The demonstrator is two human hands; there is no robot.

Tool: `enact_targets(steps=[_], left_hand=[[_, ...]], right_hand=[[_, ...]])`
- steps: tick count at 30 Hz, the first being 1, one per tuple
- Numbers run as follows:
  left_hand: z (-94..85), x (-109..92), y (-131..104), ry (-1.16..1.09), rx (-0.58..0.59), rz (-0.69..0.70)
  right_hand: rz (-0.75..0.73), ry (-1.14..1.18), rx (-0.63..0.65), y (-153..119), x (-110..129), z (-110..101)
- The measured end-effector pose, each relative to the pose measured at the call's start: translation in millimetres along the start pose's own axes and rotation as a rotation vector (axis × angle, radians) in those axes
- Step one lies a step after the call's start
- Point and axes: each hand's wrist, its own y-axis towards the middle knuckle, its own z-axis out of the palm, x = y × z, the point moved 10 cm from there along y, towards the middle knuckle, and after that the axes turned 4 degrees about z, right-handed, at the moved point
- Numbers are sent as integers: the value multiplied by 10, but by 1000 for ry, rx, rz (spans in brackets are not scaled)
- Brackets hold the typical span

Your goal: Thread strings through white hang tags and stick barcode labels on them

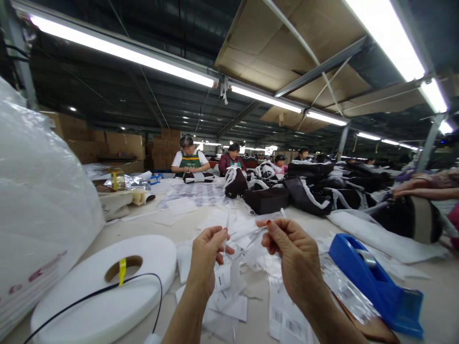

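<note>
My left hand (pixel 207 255) and my right hand (pixel 292 255) are raised over a long pale worktable (pixel 136 224), a short gap between them. Both pinch the same thin white strip (pixel 247 234), which stretches between the fingertips. Under my hands lie several white paper labels (pixel 229 291) printed with barcodes, scattered loosely. A clear plastic sleeve (pixel 344 291) lies just right of my right wrist.
A big white tape roll (pixel 107 291) with a black cable across it sits at lower left, beside a large white plastic bag (pixel 39 215). A blue tape dispenser (pixel 373 282) stands at right. Dark bags (pixel 304 191) pile up mid-table. Several seated workers (pixel 189 160) are beyond; another person's arm (pixel 423 188) reaches in at far right.
</note>
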Motion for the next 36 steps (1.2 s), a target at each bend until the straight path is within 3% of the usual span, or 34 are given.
enact_targets(steps=[12,30,36], left_hand=[[-4,89,-8,103,-14,-19],[16,102,44,-461,-43,-55],[125,186,48,-662,20,-95]], right_hand=[[-39,-40,-3,-4,83,29],[-51,28,-47,27,136,-49],[-61,38,-52,6,138,-27]])
